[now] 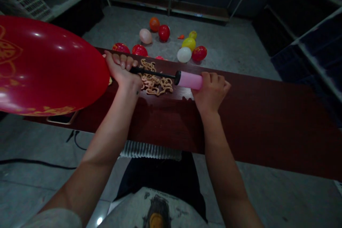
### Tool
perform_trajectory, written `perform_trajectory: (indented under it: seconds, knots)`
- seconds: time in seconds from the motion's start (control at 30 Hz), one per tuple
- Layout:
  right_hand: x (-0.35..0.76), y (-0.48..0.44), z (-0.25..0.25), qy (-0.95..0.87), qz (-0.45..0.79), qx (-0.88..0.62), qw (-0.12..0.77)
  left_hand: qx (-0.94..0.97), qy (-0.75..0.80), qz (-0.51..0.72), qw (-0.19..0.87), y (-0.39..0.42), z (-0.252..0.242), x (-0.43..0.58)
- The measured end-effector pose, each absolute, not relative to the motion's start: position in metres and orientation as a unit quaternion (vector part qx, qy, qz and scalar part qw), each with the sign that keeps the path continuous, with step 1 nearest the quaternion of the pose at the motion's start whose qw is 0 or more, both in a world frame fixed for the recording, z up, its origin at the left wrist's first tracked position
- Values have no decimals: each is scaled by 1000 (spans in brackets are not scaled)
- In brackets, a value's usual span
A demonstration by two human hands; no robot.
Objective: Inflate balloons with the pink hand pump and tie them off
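A pink and black balloon pump (190,80) is stretched between my two hands above the table. My right hand (211,91) is closed around the far end of its pink barrel. The black rod is drawn out, and my left hand (123,69) grips the black end of it. Against the left side of that hand sits a large, inflated red balloon (53,67) with gold print. Its neck is hidden by my fingers. A tangle of tan, curly strips (156,83) lies on the table beneath the rod.
The dark red-brown table (267,121) runs across in front of me. A phone (62,118) lies partly under the big balloon. On the floor beyond are several small balloons, including a white balloon (184,55). A shelf rack (200,12) stands behind; a black cable (37,164) lies at left.
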State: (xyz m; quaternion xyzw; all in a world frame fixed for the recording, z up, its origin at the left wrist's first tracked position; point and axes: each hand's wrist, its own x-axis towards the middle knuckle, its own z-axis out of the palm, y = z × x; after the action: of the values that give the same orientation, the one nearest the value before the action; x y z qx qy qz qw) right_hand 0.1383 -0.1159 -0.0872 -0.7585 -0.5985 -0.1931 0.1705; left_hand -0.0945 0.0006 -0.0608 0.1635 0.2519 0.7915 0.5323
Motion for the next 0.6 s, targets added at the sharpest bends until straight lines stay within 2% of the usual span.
perform_trajectory:
  seconds: [0.27, 0.6]
  knots:
    - [103, -122, -84, -673, -151, -709, 150, 232, 288, 755, 541, -36, -51, -54]
    - [101, -117, -87, -689, -168, -685, 167, 254, 260, 745, 559, -23, -64, -66]
